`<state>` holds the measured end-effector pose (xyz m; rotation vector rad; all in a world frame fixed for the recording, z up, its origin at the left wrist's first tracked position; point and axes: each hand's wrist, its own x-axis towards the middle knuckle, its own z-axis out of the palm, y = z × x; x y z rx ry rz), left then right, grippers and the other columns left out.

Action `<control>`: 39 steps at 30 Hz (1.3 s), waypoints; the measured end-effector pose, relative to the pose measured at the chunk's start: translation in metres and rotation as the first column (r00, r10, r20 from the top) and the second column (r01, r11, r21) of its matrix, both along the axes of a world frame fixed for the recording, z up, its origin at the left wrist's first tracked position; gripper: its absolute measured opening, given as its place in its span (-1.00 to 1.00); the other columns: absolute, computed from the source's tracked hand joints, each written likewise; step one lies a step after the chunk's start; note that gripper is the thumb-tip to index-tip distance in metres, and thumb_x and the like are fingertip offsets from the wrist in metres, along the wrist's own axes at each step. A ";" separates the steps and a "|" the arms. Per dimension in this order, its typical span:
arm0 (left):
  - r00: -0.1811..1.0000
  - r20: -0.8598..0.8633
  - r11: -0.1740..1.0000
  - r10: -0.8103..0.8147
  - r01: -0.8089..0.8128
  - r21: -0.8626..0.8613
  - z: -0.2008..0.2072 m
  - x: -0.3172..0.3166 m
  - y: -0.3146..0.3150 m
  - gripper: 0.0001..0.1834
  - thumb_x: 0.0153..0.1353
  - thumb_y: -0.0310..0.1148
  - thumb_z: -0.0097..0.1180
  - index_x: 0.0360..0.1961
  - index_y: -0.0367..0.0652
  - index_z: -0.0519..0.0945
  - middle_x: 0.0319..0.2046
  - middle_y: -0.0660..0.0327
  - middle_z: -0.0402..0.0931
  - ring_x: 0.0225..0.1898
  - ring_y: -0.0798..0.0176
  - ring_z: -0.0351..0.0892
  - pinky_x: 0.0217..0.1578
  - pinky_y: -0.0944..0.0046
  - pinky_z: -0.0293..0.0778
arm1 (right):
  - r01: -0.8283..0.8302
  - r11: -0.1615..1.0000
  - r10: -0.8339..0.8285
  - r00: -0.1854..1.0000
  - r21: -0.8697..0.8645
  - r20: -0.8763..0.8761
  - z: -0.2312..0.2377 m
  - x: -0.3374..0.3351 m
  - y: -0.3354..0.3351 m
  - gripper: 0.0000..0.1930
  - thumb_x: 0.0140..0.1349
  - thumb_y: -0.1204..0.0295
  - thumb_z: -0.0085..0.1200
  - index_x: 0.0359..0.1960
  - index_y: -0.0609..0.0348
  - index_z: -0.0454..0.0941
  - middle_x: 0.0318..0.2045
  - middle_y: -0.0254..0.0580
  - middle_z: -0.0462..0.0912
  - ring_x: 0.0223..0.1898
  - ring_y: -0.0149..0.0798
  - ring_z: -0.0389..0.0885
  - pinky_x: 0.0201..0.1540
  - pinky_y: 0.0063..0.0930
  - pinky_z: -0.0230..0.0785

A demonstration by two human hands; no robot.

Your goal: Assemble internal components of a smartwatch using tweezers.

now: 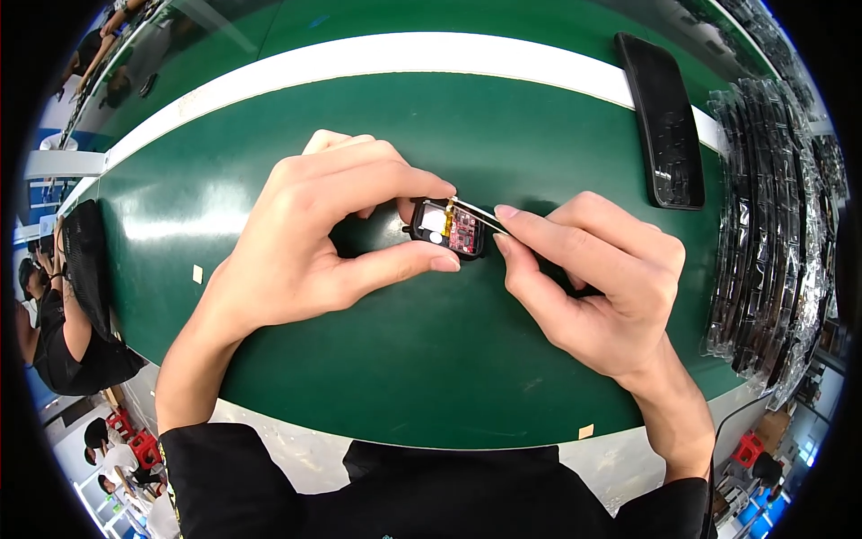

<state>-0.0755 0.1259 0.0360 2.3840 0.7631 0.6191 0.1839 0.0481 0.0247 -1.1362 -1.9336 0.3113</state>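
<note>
My left hand point(310, 211) pinched an open black electronic device point(448, 230) at twelve o'clock on the table point(386, 368), my right fingers point(516, 216) gripped tweezers point(482, 213) at its one o'clock edge, and I judged a slack pinch could let the tips skid and scratch the red circuit board point(464, 232).

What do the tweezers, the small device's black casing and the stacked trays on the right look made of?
Tweezers: probably metal, thin and pale with a shine. Black casing: likely plastic, smooth, with rounded corners. Stacked trays: apparently thin clear plastic, crinkled and glinting.
</note>
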 end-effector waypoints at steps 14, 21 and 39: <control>0.994 -0.001 0.983 -0.112 0.111 -0.149 0.001 -0.011 0.014 -0.37 -0.09 -0.14 0.70 0.05 -0.14 0.86 -0.24 0.27 0.77 -0.35 0.28 0.45 -0.12 0.24 0.30 | -0.078 0.967 0.028 0.979 -0.243 -0.203 0.001 0.005 0.002 -0.86 0.16 0.70 0.43 -0.23 0.35 0.85 -0.62 -0.28 0.60 -0.67 -0.50 0.46 -0.62 -0.52 0.17; 0.992 -0.011 0.982 -0.123 0.120 -0.148 0.001 -0.010 0.013 -0.38 -0.07 -0.14 0.69 0.05 -0.14 0.86 -0.23 0.26 0.76 -0.29 0.27 0.48 -0.12 0.23 0.28 | -0.084 0.961 0.039 0.984 -0.265 -0.171 0.004 0.005 0.001 -0.87 0.16 0.70 0.42 -0.26 0.33 0.85 -0.62 -0.27 0.62 -0.67 -0.48 0.46 -0.62 -0.51 0.17; 0.984 -0.010 0.983 -0.177 0.176 -0.053 0.001 -0.008 0.012 -0.46 -0.04 -0.17 0.66 -0.03 -0.18 0.83 -0.24 0.20 0.76 -0.27 0.20 0.58 -0.15 0.20 0.29 | -0.075 0.966 0.042 0.990 -0.247 -0.136 0.005 0.003 -0.002 -0.80 0.12 0.73 0.41 -0.22 0.32 0.88 -0.60 -0.29 0.61 -0.63 -0.49 0.42 -0.57 -0.53 0.11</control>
